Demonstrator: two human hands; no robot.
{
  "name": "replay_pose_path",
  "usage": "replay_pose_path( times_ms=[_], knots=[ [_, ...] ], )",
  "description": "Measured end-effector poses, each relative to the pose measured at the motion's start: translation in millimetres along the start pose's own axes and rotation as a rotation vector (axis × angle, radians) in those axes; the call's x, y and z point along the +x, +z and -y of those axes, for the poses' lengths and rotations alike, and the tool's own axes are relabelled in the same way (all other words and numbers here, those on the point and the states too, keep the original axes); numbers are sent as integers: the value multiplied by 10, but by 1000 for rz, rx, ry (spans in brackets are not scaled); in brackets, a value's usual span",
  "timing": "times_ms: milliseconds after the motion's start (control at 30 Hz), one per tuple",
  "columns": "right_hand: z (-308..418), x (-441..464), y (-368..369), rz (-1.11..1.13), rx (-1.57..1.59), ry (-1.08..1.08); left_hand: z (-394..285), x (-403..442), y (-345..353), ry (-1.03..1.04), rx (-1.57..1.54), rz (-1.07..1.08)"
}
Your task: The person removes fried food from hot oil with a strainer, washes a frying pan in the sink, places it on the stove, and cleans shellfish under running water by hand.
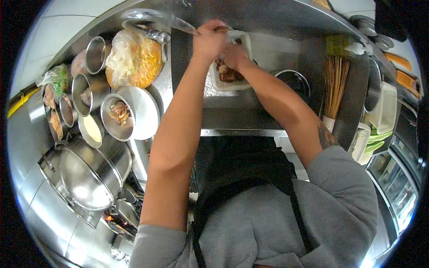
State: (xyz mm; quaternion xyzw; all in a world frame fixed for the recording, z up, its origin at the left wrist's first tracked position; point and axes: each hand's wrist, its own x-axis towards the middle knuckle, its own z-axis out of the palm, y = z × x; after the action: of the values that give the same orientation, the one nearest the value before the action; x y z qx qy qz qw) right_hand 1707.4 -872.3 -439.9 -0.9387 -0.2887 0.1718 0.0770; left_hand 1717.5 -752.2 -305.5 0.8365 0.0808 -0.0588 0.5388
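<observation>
My left hand point(210, 42) is at the faucet's mouth over the sink, its fingers curled in around something small and brownish that I cannot make out. Close against it, my right hand point(233, 56) is bent inward under the running water, its fingers closed and partly hidden by spray. Below both hands sits a white plastic basket point(246, 41) in the sink. Brown, wet chunks that look like meat or mushroom point(229, 74) lie in it. The metal faucet point(149, 17) reaches in from the left.
To the left stand a bag of orange and pale food point(136, 58), a steel bowl of brown slices point(119, 114), a white bowl point(145, 111) and large steel pots point(87, 178). Wooden skewers point(336, 85) stand at the right. A round pan or lid point(292, 82) leans in the sink.
</observation>
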Motion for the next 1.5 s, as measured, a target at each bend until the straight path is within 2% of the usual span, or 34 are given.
replay_pose_path(
  times_ms=[67,100,167,200,267,300,333,433,533,633,733,767,833,867,933,1000,1033,1133,1200,1300,1400,1433,1500],
  knots=[
    [-32,104,-44,-74,293,106,184,5,-11,-224,-122,-35],
    [3,63,-183,-23,484,174,256,7,-25,-337,-183,-51],
    [109,-31,-660,74,865,306,146,-130,-122,-173,175,-137],
    [133,-7,-742,55,798,329,70,-259,-169,-91,355,-177],
    [207,51,-835,20,661,373,52,-373,-137,-199,-207,-293],
    [274,55,-830,-252,781,348,231,-351,-51,-225,-509,-322],
    [327,40,-880,-251,824,370,241,-353,-15,-249,-813,-344],
    [424,54,-906,-300,946,467,92,-322,-74,-503,-1007,-255],
    [419,-83,-1002,-277,998,435,211,-267,-86,-504,-1171,-136],
    [223,-50,-636,-417,1239,509,227,-219,-94,-522,-990,-167],
    [215,-248,-364,28,252,346,196,-114,-81,-274,-491,-28],
    [329,-360,-308,52,63,251,171,-63,-68,-146,-187,-25],
    [419,-466,-326,178,30,142,18,9,-51,109,423,-20],
    [447,-486,-346,240,13,85,-68,19,-47,-3,181,0],
    [447,-478,-125,171,-5,127,-217,37,-37,-223,-303,38],
    [418,-505,-81,114,37,203,-226,62,-73,-270,-460,-24],
    [390,-533,-95,101,43,175,-227,74,-78,-293,-540,-53],
    [308,-590,-135,103,66,85,-270,66,-100,-221,-424,-57],
    [212,-521,-178,146,83,22,-188,111,-93,-77,-186,-106],
    [-1,-313,220,83,1577,354,-234,65,-167,58,71,-145],
    [213,-321,-622,165,1861,417,-268,-156,-293,87,259,-197],
    [262,-284,-776,147,1793,439,-232,-205,-349,85,318,-218],
    [256,-147,-877,142,1669,376,127,-250,-457,-60,98,-312]
  ],
)
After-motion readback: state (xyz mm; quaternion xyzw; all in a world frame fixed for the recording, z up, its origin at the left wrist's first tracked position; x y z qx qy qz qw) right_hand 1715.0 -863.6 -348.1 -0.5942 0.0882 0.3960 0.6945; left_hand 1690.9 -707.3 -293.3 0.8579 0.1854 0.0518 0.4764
